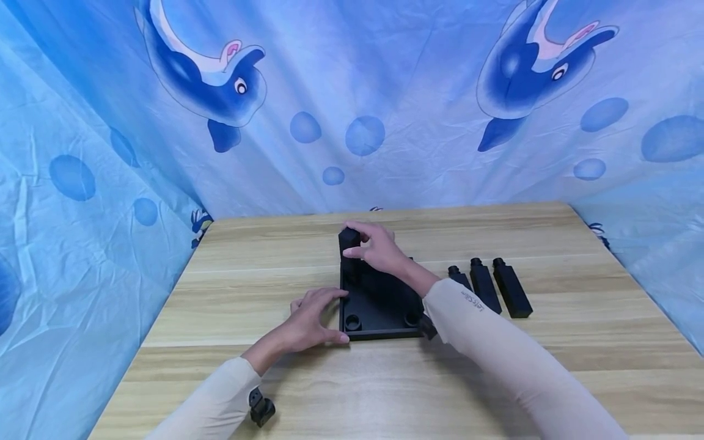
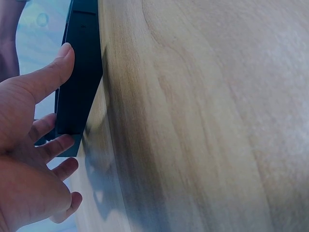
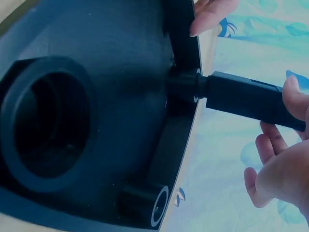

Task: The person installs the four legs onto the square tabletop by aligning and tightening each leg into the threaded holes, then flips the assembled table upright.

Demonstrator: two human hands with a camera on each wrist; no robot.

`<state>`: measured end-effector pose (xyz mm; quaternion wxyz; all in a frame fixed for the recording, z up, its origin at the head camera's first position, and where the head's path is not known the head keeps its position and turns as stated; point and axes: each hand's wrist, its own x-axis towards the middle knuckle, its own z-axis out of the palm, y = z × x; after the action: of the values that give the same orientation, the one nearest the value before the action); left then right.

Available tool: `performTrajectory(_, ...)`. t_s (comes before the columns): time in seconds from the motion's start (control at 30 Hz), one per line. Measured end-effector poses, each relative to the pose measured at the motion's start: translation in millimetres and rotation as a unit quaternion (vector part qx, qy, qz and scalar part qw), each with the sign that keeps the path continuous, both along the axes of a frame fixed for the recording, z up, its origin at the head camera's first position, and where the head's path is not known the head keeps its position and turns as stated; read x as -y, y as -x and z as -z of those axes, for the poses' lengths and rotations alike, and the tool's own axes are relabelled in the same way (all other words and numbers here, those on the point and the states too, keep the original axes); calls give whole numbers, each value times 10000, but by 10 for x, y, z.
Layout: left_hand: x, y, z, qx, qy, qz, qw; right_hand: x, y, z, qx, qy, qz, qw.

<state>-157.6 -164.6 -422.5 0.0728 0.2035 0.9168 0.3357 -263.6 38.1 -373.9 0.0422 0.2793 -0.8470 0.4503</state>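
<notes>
A black square tray-shaped panel (image 1: 379, 308) with raised edges lies on the table, round sockets at its corners. At its far left corner my right hand (image 1: 381, 249) grips a black rectangular leg (image 1: 347, 239), thumb and fingers near its top. In the right wrist view the narrow threaded end of the leg (image 3: 246, 96) meets the mouth of a corner socket (image 3: 186, 86). My left hand (image 1: 310, 321) rests against the panel's near left corner, fingers spread along the left edge. Its thumb presses the near side of the panel (image 2: 79, 96) in the left wrist view.
Three more black legs (image 1: 511, 288) with threaded ends lie to the right of the panel, partly behind my right sleeve. A larger round ring (image 3: 48, 125) stands on the panel. Behind the wooden table (image 1: 247, 269) hangs a blue dolphin-print curtain (image 1: 352, 73).
</notes>
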Motion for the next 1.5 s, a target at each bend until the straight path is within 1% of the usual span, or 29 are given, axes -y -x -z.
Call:
performTrajectory(0.2, 4, 11, -3, 89, 18, 21, 10000, 119, 25, 16, -17, -241, 525, 9983)
performTrajectory(0.37, 0, 11, -2, 110, 43, 1, 9999, 191, 18, 22, -10, -375, 678, 9970)
performTrajectory(0.5, -1, 4, -2, 108, 35, -22, 9999, 197, 6, 31, 23, -329, 654, 9973)
performTrajectory(0.6, 2, 1, -5, 100, 37, -30, 9999, 173, 9, 27, -27, -386, 378, 9985)
performTrajectory(0.67, 6, 0, -3, 86, 41, -31, 9999, 138, 19, 0, -34, -516, 79, 9986)
performTrajectory(0.73, 7, 1, -2, 89, 42, -23, 9999, 94, 41, -46, 83, -622, -291, 9976)
performTrajectory(0.8, 7, 2, 3, 110, 27, -21, 9999, 41, 66, -109, 338, -723, -684, 9945)
performTrajectory(0.9, 6, 5, 5, 120, 20, -28, 9999, -40, 109, -189, 932, -686, -1202, 9860)
performTrajectory(0.97, 5, 7, 1, 106, 26, -27, 9999, -85, 125, -228, 1231, -641, -1398, 9804)
performTrajectory(1.03, 3, 8, -3, 80, 38, -20, 10000, -114, 136, -234, 1414, -544, -1437, 9780)
performTrajectory(1.07, 2, 8, -8, 78, 38, -13, 10000, -121, 136, -231, 1391, -519, -1408, 9788)
performTrajectory(1.13, 0, 7, -10, 86, 32, -3, 10000, -118, 133, -204, 1240, -444, -1230, 9836)
performTrajectory(1.27, -2, 4, -12, 141, -5, 18, 9999, -70, 114, -115, 836, -391, -634, 9937)
performTrajectory(1.37, -4, 4, -14, 173, -20, 21, 9998, -29, 98, -63, 603, -452, -273, 9968)
performTrajectory(1.43, -3, 3, -15, 188, -22, 9, 9998, -11, 93, -45, 500, -482, -187, 9974)
performTrajectory(1.5, -2, 4, -18, 198, -32, -3, 9998, -5, 95, -38, 442, -503, -189, 9976)
